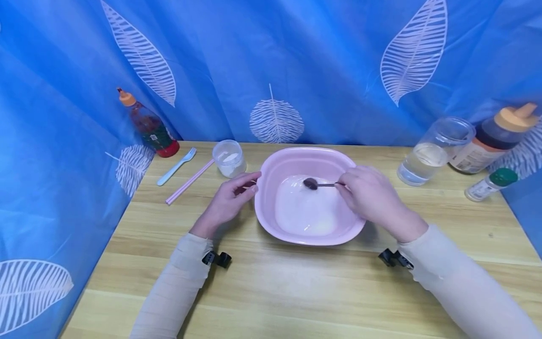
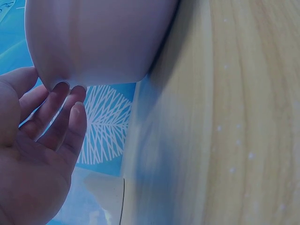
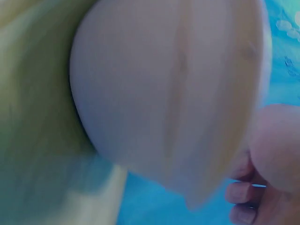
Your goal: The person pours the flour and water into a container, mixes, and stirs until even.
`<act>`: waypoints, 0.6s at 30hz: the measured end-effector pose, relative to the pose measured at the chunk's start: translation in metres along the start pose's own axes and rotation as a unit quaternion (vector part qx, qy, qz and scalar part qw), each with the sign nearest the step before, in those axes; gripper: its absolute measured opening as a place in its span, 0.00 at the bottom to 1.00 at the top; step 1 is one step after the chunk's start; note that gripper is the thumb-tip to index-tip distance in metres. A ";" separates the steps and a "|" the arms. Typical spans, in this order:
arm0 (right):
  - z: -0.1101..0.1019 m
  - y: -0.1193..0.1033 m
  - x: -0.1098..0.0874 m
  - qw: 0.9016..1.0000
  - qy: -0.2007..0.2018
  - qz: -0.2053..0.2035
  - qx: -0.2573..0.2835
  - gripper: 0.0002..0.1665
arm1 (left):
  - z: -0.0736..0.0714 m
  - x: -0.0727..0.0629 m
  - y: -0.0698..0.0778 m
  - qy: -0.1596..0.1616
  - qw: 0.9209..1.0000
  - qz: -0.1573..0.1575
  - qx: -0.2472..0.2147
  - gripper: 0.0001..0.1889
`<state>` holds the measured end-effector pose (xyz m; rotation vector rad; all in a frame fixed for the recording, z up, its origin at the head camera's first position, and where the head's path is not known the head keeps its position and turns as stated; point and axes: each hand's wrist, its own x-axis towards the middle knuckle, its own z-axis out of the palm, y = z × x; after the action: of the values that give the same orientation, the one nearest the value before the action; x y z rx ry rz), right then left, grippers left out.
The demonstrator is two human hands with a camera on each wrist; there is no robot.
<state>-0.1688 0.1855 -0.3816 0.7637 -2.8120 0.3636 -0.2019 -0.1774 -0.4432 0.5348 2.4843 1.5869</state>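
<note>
A pink basin (image 1: 311, 239) stands on the wooden table, with a shiny pale layer across its bottom. My right hand (image 1: 372, 195) pinches the thin handle of a dark spoon (image 1: 311, 183) over the inside of the basin, the spoon's bowl pointing left. In the right wrist view, curled fingers (image 3: 241, 192) show beyond the basin's rim, and the spoon is hidden. On the opposite side, my left hand (image 1: 226, 200) has its fingertips right at the basin's left edge. The left wrist view shows those fingers (image 2: 70, 126) loosely extended against the basin's outer wall (image 2: 103, 42).
Behind my left hand stands a clear jar (image 1: 229, 160) of white contents. Further left are pink chopsticks (image 1: 189, 182), a light-blue fork (image 1: 177, 166) and a red sauce bottle (image 1: 153, 129). At right stand a water container (image 1: 429, 157), a dark sauce bottle (image 1: 478, 146) and a green-capped shaker (image 1: 487, 187).
</note>
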 end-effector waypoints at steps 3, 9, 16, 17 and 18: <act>-0.013 0.009 -0.009 1.000 -0.005 0.006 -0.028 0.05 | 0.000 0.000 0.001 -0.001 1.000 0.002 0.000 0.23; -0.037 0.015 -0.025 0.999 -0.039 -0.031 -0.019 0.05 | -0.001 -0.001 0.000 0.005 1.000 -0.001 -0.001 0.22; -0.021 -0.001 -0.022 0.991 -0.056 -0.099 0.070 0.07 | 0.000 -0.001 0.000 0.005 1.000 -0.002 -0.001 0.22; -0.015 -0.005 -0.020 0.990 -0.058 -0.098 0.081 0.07 | 0.000 -0.001 0.000 0.005 1.000 -0.001 -0.001 0.22; -0.010 -0.008 -0.017 0.990 -0.057 -0.096 0.087 0.06 | 0.001 0.000 0.000 0.004 1.000 -0.001 -0.001 0.22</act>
<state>-0.1487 0.1894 -0.3752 1.1162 -2.8055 0.5542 -0.2013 -0.1768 -0.4432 0.5275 2.4875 1.5935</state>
